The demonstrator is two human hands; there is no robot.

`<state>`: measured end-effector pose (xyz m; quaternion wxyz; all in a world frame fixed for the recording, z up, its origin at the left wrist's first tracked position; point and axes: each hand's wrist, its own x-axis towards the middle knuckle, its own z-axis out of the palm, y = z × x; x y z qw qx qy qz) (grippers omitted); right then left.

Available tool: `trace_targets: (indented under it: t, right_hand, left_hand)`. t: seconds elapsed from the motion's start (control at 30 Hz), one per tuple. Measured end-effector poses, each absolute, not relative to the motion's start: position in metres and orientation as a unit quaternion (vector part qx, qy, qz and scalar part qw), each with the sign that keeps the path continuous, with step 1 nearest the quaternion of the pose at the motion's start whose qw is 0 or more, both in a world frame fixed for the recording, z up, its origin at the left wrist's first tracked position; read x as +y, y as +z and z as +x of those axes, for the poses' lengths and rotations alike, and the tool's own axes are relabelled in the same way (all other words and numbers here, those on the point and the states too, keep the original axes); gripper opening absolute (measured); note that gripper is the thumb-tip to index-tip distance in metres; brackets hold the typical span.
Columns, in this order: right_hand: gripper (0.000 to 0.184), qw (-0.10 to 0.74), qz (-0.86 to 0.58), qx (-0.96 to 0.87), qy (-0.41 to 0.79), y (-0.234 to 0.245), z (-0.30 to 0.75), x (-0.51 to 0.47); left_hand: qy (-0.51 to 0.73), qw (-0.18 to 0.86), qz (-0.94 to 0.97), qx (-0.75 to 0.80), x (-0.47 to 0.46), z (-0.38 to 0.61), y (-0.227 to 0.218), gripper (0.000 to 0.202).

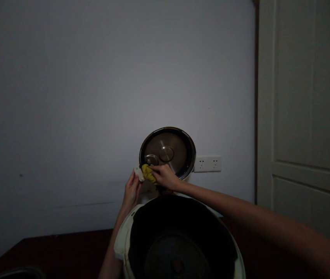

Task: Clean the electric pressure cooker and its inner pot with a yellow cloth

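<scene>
- A cooker (126,226), with its mouth open toward the viewer and a pale outer rim, is in the foreground; its deep inside is dark, with a round floor faintly visible.
- Beyond the cooker's far rim, a round lid (180,149) stands raised, its metal inner face turned to the viewer. Whether it is joined to the cooker cannot be made out.
- A pale tab (138,173) sticks out from the lid's lower left edge, above the cooker's far left rim.
- The left hand (131,190) reaches up past the left side of the cooker. Its fingers are close together against the tab, gripping it from the left.
- The right hand (165,177) comes across from the right, above the cooker's far rim. Its fingers pinch a bunched yellow cloth (149,174), pressed to the place where tab and lid meet.
- A dark reddish table (66,248) spreads to both sides of the cooker.
- Left of the cooker, at the bottom edge of the view, the curved rim of a round object (19,270) shows, too dim to identify.
- Behind the cooker rises a plain wall (95,97); to the cooker's upper right are a white socket (208,164) and, farther right, a panelled door (292,97).
</scene>
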<state>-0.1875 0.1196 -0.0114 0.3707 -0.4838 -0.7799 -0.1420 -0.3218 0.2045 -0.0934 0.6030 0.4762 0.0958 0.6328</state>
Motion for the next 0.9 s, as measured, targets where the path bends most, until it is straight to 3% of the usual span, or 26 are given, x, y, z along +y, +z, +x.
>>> trace_targets:
  t: [0.13,0.23,0.33,0.5,0.67,0.9]
  right_hand:
    - [0.032,0.479,-0.451,-0.733,-0.172,0.009,-0.203,0.127]
    - [0.036,0.489,-0.445,-0.73,-0.17,0.013,-0.215,0.132]
    - [0.045,0.42,-0.44,-0.778,-0.158,-0.005,-0.215,0.132]
    - [0.038,0.295,-0.454,-0.825,-0.161,-0.029,-0.2,0.118]
    - [0.03,0.167,-0.482,-0.808,-0.295,-0.001,-0.212,0.109]
    - [0.026,0.107,-0.479,-0.775,-0.398,0.055,-0.217,0.113]
  left_hand:
    - [0.632,0.606,0.473,0.101,0.203,-0.322,-0.093,0.055]
    - [0.637,0.602,0.473,0.091,0.205,-0.322,-0.093,0.06]
    - [0.647,0.596,0.47,0.076,0.208,-0.322,-0.094,0.06]
    - [0.646,0.601,0.466,0.065,0.21,-0.322,-0.095,0.057]
    - [0.644,0.605,0.462,0.08,0.21,-0.321,-0.096,0.059]
    - [0.628,0.607,0.474,0.115,0.209,-0.323,-0.098,0.056]
